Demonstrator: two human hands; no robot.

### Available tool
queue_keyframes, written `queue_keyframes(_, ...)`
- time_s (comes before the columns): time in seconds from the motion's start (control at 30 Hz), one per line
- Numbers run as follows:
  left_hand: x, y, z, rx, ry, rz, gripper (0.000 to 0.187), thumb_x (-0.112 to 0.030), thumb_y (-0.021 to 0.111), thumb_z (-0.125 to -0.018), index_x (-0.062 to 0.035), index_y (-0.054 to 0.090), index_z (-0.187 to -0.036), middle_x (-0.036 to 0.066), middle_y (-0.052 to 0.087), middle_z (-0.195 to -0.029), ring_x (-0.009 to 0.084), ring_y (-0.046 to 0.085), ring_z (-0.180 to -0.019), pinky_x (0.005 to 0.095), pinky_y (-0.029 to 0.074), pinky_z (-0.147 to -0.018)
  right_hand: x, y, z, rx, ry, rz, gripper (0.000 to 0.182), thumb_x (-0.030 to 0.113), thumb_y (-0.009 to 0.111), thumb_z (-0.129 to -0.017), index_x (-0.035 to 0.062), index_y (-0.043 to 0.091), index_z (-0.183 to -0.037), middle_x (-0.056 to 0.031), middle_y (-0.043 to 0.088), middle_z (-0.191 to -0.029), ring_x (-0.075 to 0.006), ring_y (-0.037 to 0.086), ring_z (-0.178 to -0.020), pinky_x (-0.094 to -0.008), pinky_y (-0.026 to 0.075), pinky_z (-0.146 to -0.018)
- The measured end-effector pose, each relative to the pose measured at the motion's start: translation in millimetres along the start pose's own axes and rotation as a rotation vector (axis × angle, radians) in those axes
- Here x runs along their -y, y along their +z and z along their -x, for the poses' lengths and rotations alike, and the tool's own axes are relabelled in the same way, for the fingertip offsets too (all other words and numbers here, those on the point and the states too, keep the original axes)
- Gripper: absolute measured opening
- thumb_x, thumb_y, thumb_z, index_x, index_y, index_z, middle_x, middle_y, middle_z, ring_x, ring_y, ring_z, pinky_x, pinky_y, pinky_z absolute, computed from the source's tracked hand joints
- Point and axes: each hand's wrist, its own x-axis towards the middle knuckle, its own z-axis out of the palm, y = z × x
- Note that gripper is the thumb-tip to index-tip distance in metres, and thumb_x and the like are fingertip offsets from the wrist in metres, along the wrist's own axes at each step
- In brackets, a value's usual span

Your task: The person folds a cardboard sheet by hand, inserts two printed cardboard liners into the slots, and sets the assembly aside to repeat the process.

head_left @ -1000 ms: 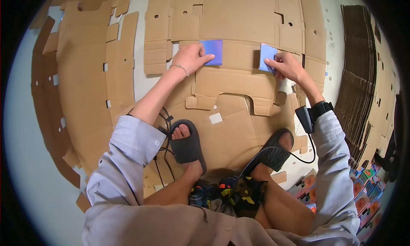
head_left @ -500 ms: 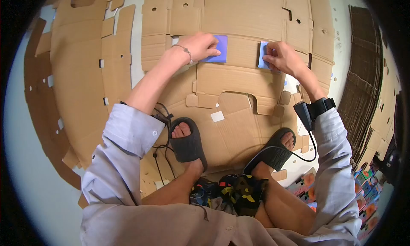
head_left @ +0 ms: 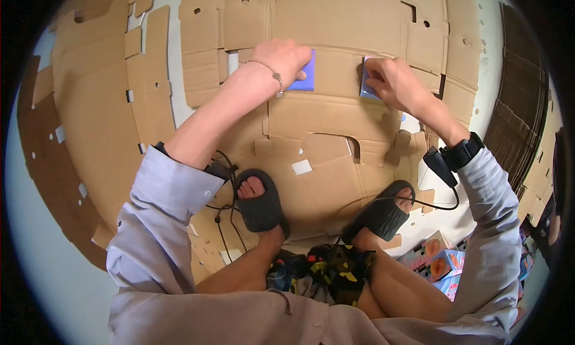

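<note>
A blue-purple square card lies on the flattened cardboard, left of centre at the far side. My left hand is closed over its left part, thumb and curled fingers pressed together there, hiding much of it. Further right is a second blue card, only a narrow strip of it visible. The bent fingers and thumb of my right hand pinch it and cover its right side. Bare cardboard separates the two cards.
Flattened cardboard sheets cover the floor, with cut-outs and flaps. A dark cardboard stack stands right; colourful boxes lie lower right. My sandalled feet are near. A black cable runs from my right wrist device.
The view has shifted slightly. My left hand has turned more over its card, knuckles up. The fingers of my right hand have curled further over the other card. Both cards stay in nearly the same place.
</note>
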Motion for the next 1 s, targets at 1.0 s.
queue_keyframes(1.0, 207, 53, 112, -0.609, -0.944, 0.909, 0.040, -0.038, 0.063, -0.086, -0.0071, 0.055, -0.111, 0.002, 0.059, -0.074, 0.0079, 0.051, -0.052, 0.0224, 0.040, -0.044, -168, -89, 99, -0.556, 0.514, -0.030, 0.039, 0.017, 0.057, -0.081, 0.0033, 0.050, -0.117, -0.0168, 0.062, -0.090, -0.0244, 0.063, -0.074, -0.0349, 0.050, -0.074)
